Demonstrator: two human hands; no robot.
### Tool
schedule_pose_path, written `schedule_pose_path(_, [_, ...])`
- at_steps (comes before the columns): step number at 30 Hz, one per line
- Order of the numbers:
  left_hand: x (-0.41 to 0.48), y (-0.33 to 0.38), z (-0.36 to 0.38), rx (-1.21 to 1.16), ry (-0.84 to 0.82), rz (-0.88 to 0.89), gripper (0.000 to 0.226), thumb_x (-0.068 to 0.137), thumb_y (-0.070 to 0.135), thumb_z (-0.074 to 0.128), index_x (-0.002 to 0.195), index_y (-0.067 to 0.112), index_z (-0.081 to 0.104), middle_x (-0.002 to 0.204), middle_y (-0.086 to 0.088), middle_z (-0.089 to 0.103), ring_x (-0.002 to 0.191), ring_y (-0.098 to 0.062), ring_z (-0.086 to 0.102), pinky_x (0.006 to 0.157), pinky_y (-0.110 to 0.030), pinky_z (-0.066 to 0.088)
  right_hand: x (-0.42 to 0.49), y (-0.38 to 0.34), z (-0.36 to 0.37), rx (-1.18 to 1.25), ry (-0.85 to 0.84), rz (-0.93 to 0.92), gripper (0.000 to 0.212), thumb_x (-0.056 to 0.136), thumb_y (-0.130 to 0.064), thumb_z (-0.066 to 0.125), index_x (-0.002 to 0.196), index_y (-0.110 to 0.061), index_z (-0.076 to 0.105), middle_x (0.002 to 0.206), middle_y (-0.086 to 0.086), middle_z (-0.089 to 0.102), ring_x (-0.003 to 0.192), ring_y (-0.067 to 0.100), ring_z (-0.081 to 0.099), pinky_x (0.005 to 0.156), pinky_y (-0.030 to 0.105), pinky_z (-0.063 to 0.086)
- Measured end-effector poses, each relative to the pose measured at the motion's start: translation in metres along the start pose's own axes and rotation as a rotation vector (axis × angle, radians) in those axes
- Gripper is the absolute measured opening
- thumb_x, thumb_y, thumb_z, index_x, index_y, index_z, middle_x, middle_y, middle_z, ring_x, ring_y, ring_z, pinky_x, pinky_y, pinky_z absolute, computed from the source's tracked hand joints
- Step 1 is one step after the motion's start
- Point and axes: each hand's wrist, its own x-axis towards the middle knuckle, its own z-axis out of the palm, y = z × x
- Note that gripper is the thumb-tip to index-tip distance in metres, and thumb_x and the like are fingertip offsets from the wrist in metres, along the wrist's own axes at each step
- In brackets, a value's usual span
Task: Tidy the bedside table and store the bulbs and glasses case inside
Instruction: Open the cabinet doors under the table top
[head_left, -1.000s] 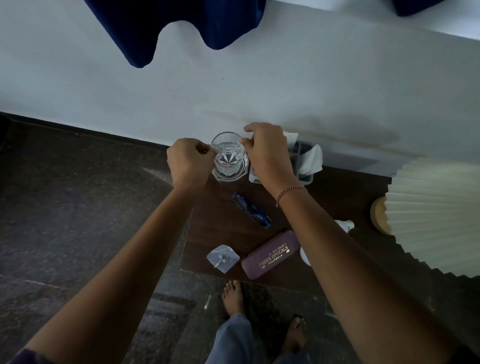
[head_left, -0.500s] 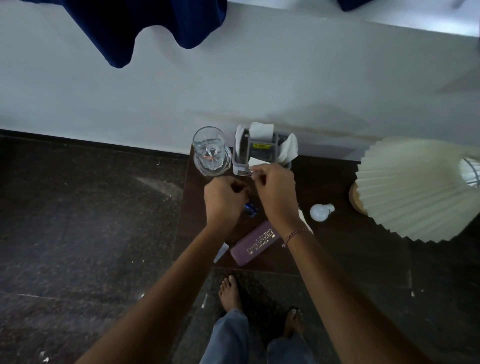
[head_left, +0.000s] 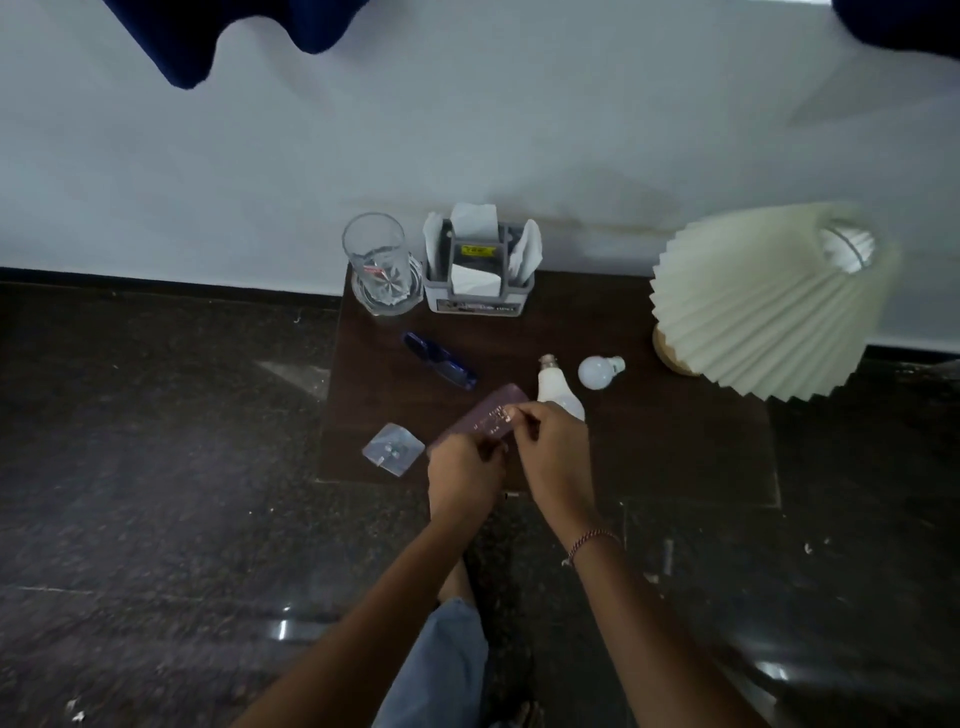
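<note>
Your left hand (head_left: 462, 478) grips the near-left end of the case (head_left: 493, 410), fingers curled round it; your right hand (head_left: 550, 452) pinches its right edge w/ thumb and forefinger, by the gold lettering. The case is dull purple, long and slim w/ rounded ends, set diagonally at the near edge of the table (head_left: 675, 441); can't tell if it's lifted or resting. Just right of it lies the big bulb (head_left: 558, 392), white, metal cap pointing far. The small bulb (head_left: 597, 371) sits near that, cap pointing right. Blue glasses (head_left: 439, 360) lie far-left of the case, a clear packet (head_left: 393, 449) just left. Glass (head_left: 379, 265), caddy (head_left: 475, 299) and lamp (head_left: 769, 301) line the far side.
</note>
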Motion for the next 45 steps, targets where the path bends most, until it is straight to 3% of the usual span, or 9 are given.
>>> schedule_pose_path(5, [-0.023,-0.015,0.031,-0.095,-0.018,0.006,0.014,0.090,0.014,0.056,0.081,0.015,0.066,0.080,-0.001,0.068,0.076,-0.014,0.064,0.076,-0.030,0.053,-0.029,0.041,-0.007,0.076,0.028,0.050,0.021,0.093,-0.019,0.052,0.099,-0.010,0.070,0.090,0.005,0.071,0.075,0.004,0.058,0.064,0.000,0.041])
schedule_pose_path(11, [-0.057,-0.041,0.079,-0.279,-0.006,-0.145,0.031,0.089,0.025,0.055,0.059,0.021,0.062,0.071,-0.006,0.070,0.082,-0.026,0.069,0.084,-0.041,0.055,-0.072,0.099,-0.010,0.184,0.023,0.213,0.026,0.094,-0.021,0.049,0.100,-0.007,0.070,0.091,0.013,0.073,0.087,0.023,0.067,0.082,0.035,0.054])
schedule_pose_path(17, [-0.064,-0.071,0.111,-0.301,-0.060,-0.251,0.035,0.089,0.039,0.054,0.101,0.009,0.068,0.106,-0.015,0.069,0.103,-0.030,0.062,0.094,-0.039,0.050,-0.098,0.136,0.006,0.142,-0.082,0.309,0.035,0.096,-0.035,0.044,0.104,-0.010,0.067,0.100,0.011,0.070,0.090,0.021,0.063,0.071,0.024,0.041])
schedule_pose_path(25, [-0.027,-0.081,0.141,-0.387,-0.151,-0.181,0.012,0.084,0.018,0.059,0.090,0.009,0.065,0.089,-0.009,0.061,0.086,-0.023,0.055,0.064,-0.029,0.039,-0.067,0.180,0.029,0.297,-0.173,0.429,0.028,0.093,-0.032,0.051,0.111,-0.017,0.064,0.128,0.009,0.052,0.105,0.024,0.057,0.088,0.031,0.045])
schedule_pose_path(31, [-0.007,-0.089,0.147,-0.459,-0.214,-0.243,0.018,0.085,0.022,0.055,0.098,0.013,0.062,0.119,-0.015,0.063,0.111,-0.029,0.058,0.076,-0.033,0.041,-0.059,0.192,0.056,0.522,-0.255,0.531,0.017,0.093,-0.021,0.051,0.100,-0.020,0.066,0.115,0.014,0.065,0.109,0.031,0.060,0.096,0.047,0.050])
schedule_pose_path(37, [0.000,-0.100,0.150,-0.580,-0.158,-0.300,0.039,0.087,0.038,0.055,0.117,0.012,0.058,0.096,-0.003,0.063,0.080,-0.018,0.063,0.058,-0.026,0.045,-0.057,0.197,0.064,0.624,-0.221,0.577,0.025,0.092,-0.037,0.052,0.099,-0.017,0.065,0.123,0.008,0.059,0.107,0.022,0.059,0.077,0.029,0.051])
schedule_pose_path(41, [-0.007,-0.123,0.151,-0.414,-0.074,-0.328,0.065,0.081,0.066,0.046,0.125,0.018,0.057,0.128,-0.007,0.058,0.114,-0.030,0.056,0.090,-0.040,0.048,-0.071,0.201,0.061,0.501,-0.136,0.617,0.050,0.083,-0.068,0.041,0.072,-0.025,0.064,0.096,0.000,0.066,0.085,0.019,0.059,0.073,0.036,0.050])
schedule_pose_path(43, [-0.016,-0.132,0.152,-0.325,-0.026,-0.316,0.074,0.080,0.072,0.041,0.127,0.017,0.055,0.135,-0.012,0.054,0.122,-0.033,0.051,0.104,-0.043,0.040,-0.080,0.202,0.063,0.398,-0.114,0.619,0.066,0.078,-0.077,0.036,0.079,-0.020,0.069,0.095,0.000,0.066,0.084,0.018,0.058,0.078,0.037,0.048])
schedule_pose_path(45, [-0.026,-0.136,0.152,-0.199,-0.005,-0.336,0.084,0.077,0.079,0.033,0.128,0.015,0.055,0.135,-0.015,0.054,0.121,-0.035,0.051,0.100,-0.043,0.039,-0.090,0.200,0.064,0.261,-0.107,0.614,0.080,0.074,-0.083,0.030,0.089,-0.015,0.070,0.100,0.006,0.067,0.085,0.022,0.061,0.070,0.033,0.043])
